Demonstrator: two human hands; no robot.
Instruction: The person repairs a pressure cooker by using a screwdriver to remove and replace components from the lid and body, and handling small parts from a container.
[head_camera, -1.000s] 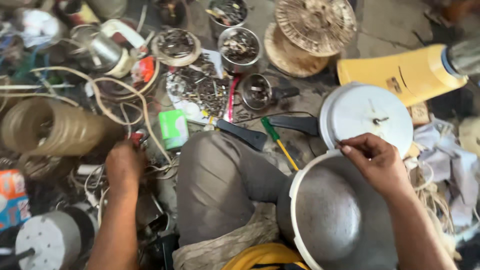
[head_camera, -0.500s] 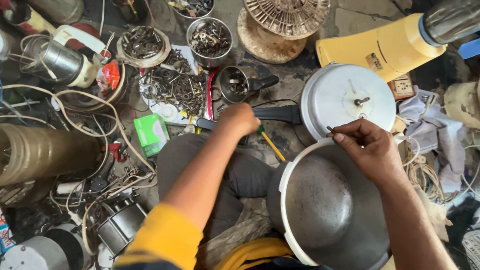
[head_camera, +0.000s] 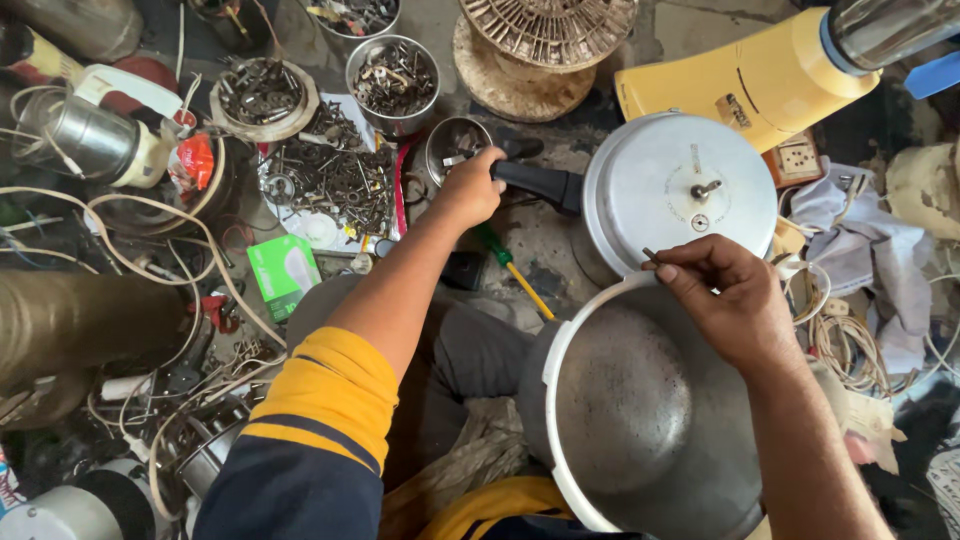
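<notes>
My left hand (head_camera: 468, 188) reaches forward and grips the black handle (head_camera: 540, 183) of a round metal cooker lid (head_camera: 680, 190) lying on the floor. My right hand (head_camera: 725, 298) rests on the rim of a large metal cooker pot (head_camera: 620, 410) in my lap, pinching a small thin metal piece between its fingertips. A green-handled screwdriver (head_camera: 510, 265) lies on the floor just below the lid handle.
Metal bowls of screws (head_camera: 392, 75) and loose hardware (head_camera: 330, 180) lie ahead. A yellow appliance body (head_camera: 760, 80), a wire fan guard (head_camera: 545, 30), tangled cables (head_camera: 150, 250), a green box (head_camera: 283, 272) and cloth (head_camera: 850, 230) crowd the floor.
My left hand has swung from the cables at the left, across the screwdriver, up to the lid's black handle and closed on it. My right hand stays on the pot rim.
</notes>
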